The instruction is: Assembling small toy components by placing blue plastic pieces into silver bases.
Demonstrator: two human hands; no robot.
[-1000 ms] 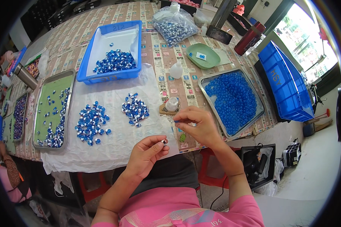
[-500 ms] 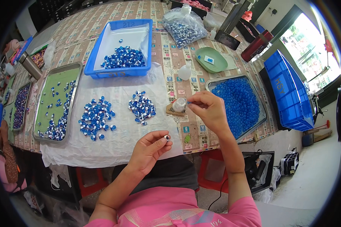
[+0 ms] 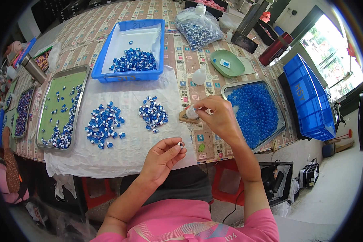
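Note:
My left hand (image 3: pixel 162 160) is closed in a pinch above the front edge of the white paper. Between thumb and forefinger it holds a small white bead (image 3: pixel 181 144) with a dark spot on it. To the right, my right hand (image 3: pixel 220 117) is also pinched, its fingertips at the mouth of a small clear jar (image 3: pixel 192 113) on a wooden block (image 3: pixel 184 118). A bit of blue, seemingly a blue bead (image 3: pixel 195 108), shows at those fingertips, mostly hidden. Two piles of blue-and-white beads (image 3: pixel 105 124) lie on the white paper (image 3: pixel 149 155).
A metal tray of blue beads (image 3: pixel 252 111) lies right of my right hand. Beyond are a white squeeze bottle (image 3: pixel 199 76), a green dish (image 3: pixel 234 71), a blue bin (image 3: pixel 127 76) and a bag of beads (image 3: pixel 197 32). A green-lined tray (image 3: pixel 64 76) stands left.
My right hand has moved slightly left, bringing its fingertips from beside the clear jar to over its mouth. The left hand keeps its pinch on the white bead. The whole view has shifted slightly.

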